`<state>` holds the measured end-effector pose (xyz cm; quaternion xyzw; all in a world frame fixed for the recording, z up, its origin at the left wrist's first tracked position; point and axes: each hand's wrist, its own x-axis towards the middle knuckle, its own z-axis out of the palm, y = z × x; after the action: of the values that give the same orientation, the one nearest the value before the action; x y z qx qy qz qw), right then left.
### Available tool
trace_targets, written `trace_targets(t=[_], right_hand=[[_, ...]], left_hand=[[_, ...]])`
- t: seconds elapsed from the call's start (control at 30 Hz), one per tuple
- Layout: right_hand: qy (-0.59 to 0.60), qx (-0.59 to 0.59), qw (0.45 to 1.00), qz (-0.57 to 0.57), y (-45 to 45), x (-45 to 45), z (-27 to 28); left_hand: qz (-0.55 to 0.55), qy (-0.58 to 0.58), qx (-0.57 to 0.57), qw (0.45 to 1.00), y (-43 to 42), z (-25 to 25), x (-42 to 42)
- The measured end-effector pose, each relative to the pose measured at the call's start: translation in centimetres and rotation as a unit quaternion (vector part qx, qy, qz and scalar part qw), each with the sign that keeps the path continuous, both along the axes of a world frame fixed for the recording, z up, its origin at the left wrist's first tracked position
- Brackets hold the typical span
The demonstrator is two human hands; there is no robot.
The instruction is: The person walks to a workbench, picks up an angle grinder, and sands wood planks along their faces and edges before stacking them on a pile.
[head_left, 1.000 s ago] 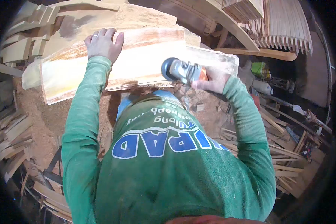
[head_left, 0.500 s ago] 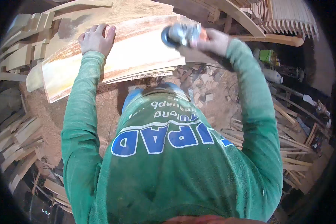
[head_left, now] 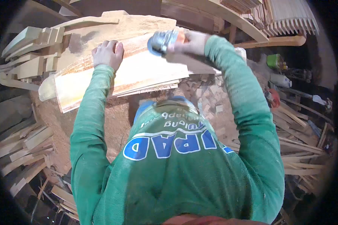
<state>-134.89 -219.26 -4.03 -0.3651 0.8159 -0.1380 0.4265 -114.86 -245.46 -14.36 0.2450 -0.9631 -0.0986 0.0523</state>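
Note:
A pale wooden board (head_left: 139, 71) with reddish-brown streaks lies on top of a few thin boards on the dusty bench. My left hand (head_left: 108, 55) rests on its upper left edge, fingers slightly spread. A power tool with a round disc, like an angle grinder (head_left: 164, 41), is gripped in my right hand (head_left: 191, 43). The disc is over the board's upper right part; motion blur hides whether it touches the wood. The fingers of my right hand are wrapped round the tool's orange body.
Curved wood pieces (head_left: 30, 56) are stacked at the upper left. Slatted wood parts (head_left: 289, 18) stand at the upper right, near a green container (head_left: 275, 61) and a white bottle (head_left: 281, 80). Offcuts (head_left: 210, 93) litter the floor, with wood strips (head_left: 300, 150) at the right.
The tool in my right hand has gone up from the board's lower right side and then left across it. My left hand stays on the board. The view has shifted slightly.

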Motion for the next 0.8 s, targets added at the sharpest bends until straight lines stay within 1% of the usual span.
trace_targets(t=[0.03,0.07,0.17,0.2,0.23,0.27,0.3,0.37,0.4,0.43,0.5,0.53,0.6,0.63,0.67,0.7,0.73,0.77,0.8], right_hand=[[-0.006,-0.02,0.999,-0.044,-0.1,-0.8,0.8],[-0.024,0.033,0.995,-0.086,-0.5,-2.0,0.8],[-0.025,0.022,0.999,-0.004,-0.2,-1.8,0.1],[0.019,-0.116,0.992,0.039,0.8,-0.2,-0.2],[0.026,-0.083,0.993,0.079,1.1,0.7,1.1],[0.008,-0.024,0.998,0.05,1.4,0.8,1.1],[-0.012,0.036,0.999,0.021,1.9,0.7,1.0],[-0.021,0.03,0.998,-0.043,3.2,-0.7,2.6],[0.004,0.032,0.995,-0.092,4.5,-2.2,1.7],[-0.013,0.009,0.987,-0.163,6.0,-2.9,0.8],[-0.028,-0.032,0.977,-0.211,10.6,-5.6,-4.1],[-0.042,-0.059,0.967,-0.245,11.6,-4.3,-2.5],[-0.058,-0.117,0.941,-0.314,15.0,-0.4,-1.2],[-0.059,-0.151,0.922,-0.352,17.2,0.3,-2.7],[-0.09,-0.215,0.903,-0.362,19.7,0.7,-5.1],[-0.123,-0.275,0.878,-0.372,21.7,1.4,-6.7],[-0.123,-0.275,0.865,-0.402,23.0,2.4,-6.7],[-0.123,-0.274,0.851,-0.43,23.9,3.3,-6.5],[-0.115,-0.254,0.852,-0.443,25.1,3.9,-6.7]], left_hand=[[-0.013,0.002,0.006,1.0,0.0,0.0,-0.1],[-0.025,0.006,0.009,1.0,-0.1,-0.3,-0.3],[-0.045,0.009,0.04,0.998,-0.1,-0.1,-1.5],[-0.047,0.0,0.057,0.997,0.0,0.1,-1.9],[-0.05,-0.01,0.075,0.996,0.3,0.6,-2.4],[-0.045,-0.059,0.086,0.994,0.3,1.2,-3.0],[-0.066,-0.057,0.099,0.991,0.5,1.3,-3.4],[-0.108,-0.052,0.127,0.985,0.7,1.2,-4.7],[-0.128,-0.075,0.158,0.976,0.8,1.2,-6.0],[-0.136,-0.111,0.153,0.972,1.6,1.7,-6.9],[-0.148,-0.178,0.14,0.963,3.2,3.5,-8.8],[-0.14,-0.201,0.138,0.96,3.4,4.3,-9.5],[-0.125,-0.18,0.132,0.967,2.9,3.9,-9.4],[-0.117,-0.171,0.128,0.97,2.6,3.8,-9.3],[-0.094,-0.176,0.138,0.97,2.2,5.0,-9.3],[-0.073,-0.183,0.15,0.969,1.7,7.3,-9.2],[-0.051,-0.191,0.161,0.967,1.1,9.0,-8.9],[-0.051,-0.146,0.119,0.981,-0.3,9.6,-8.3],[-0.032,-0.088,0.1,0.991,-1.0,11.8,-7.2]])
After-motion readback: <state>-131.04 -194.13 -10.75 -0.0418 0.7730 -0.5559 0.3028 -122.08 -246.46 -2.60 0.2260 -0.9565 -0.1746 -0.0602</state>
